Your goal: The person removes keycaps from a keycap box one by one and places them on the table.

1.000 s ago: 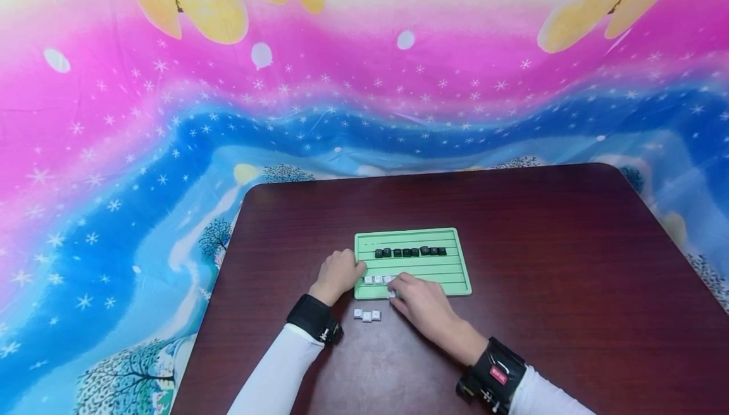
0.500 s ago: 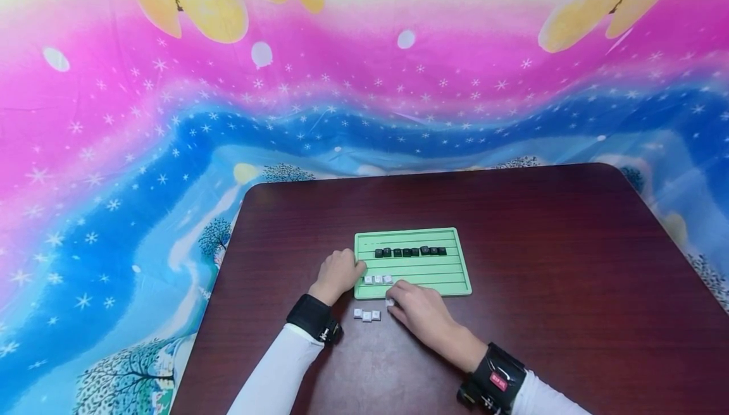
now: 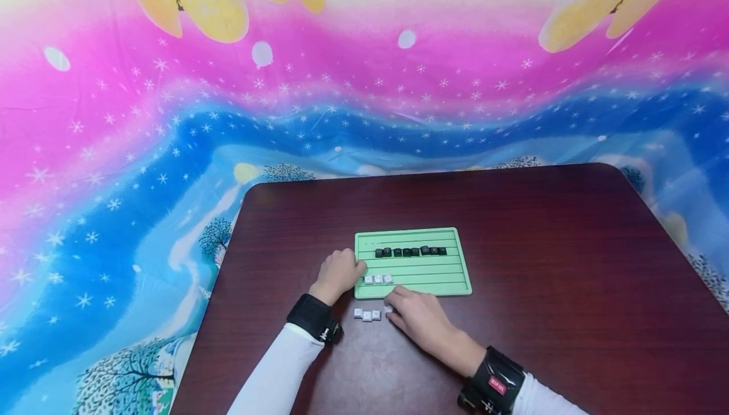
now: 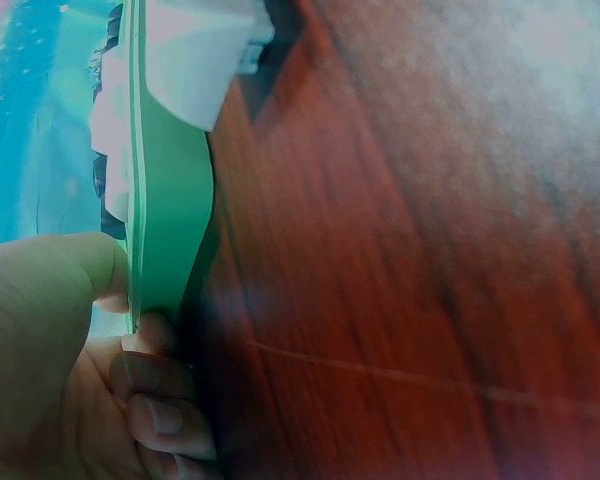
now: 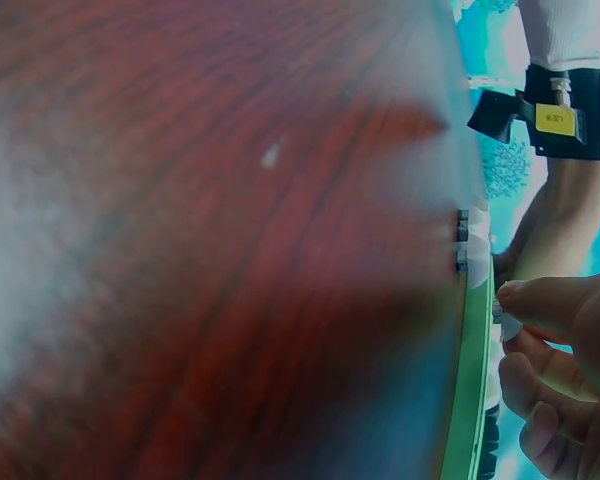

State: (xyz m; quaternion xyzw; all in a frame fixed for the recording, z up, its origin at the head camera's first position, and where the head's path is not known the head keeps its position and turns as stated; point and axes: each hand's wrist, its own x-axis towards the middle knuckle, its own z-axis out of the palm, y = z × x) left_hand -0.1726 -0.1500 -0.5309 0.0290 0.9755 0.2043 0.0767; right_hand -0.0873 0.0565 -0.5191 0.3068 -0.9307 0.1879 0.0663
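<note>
A green ridged tray [image 3: 421, 269] lies on the table, holding a row of black keycaps [image 3: 407, 252] and a shorter row of white keycaps [image 3: 378, 279]. My left hand [image 3: 337, 274] grips the tray's left edge; in the left wrist view its thumb is on the upper side, with curled fingers [image 4: 165, 415] at the corner below. Just in front of the tray, my right hand [image 3: 424, 317] pinches one white keycap [image 5: 510, 325] between thumb and finger, mostly covered in the head view. Beside that hand, a few loose white keycaps [image 3: 367, 315] sit on the table.
The dark red-brown wooden table [image 3: 541, 263] extends around the tray on all sides. Behind it hangs a colourful printed cloth [image 3: 364, 86]. Black bands with small cameras [image 3: 494, 380] are strapped on both wrists.
My right hand has drawn back from the tray's front edge toward the loose keycaps, with the white keycap still pinched. The left hand and tray have stayed put.
</note>
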